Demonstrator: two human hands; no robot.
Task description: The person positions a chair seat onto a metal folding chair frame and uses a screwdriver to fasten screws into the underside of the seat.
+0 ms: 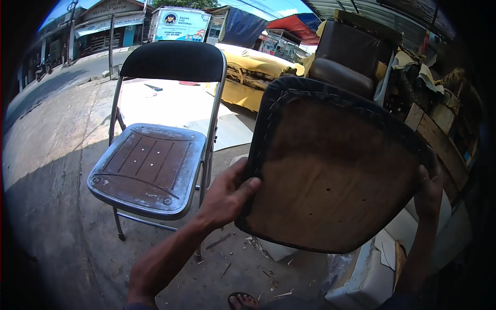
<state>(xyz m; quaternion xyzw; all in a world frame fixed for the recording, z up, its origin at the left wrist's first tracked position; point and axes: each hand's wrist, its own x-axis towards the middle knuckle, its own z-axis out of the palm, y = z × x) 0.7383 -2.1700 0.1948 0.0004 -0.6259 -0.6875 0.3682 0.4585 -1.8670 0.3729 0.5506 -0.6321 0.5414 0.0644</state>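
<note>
Between my two hands I hold up a chair seat pad (330, 175), its brown wooden underside facing me. Dark upholstery is folded over its rim and stapled around the upper edge, and a few small holes show in the board. My left hand (230, 191) grips the pad's left edge, thumb on the underside. At the right edge my right hand (429, 191) grips it too; its fingers behind the pad are hidden. To the left stands a metal folding chair (147, 168) with a black backrest (173, 62) and a bare, worn seat pan with several small holes.
White foam-like blocks (361, 279) lie at lower right near scattered scraps (268, 274). Behind the pad are a dark brown cushioned seat (349, 51), yellow-covered furniture (253, 64) and piled wood (439, 144). A white sheet (170, 103) lies behind the chair, before the road.
</note>
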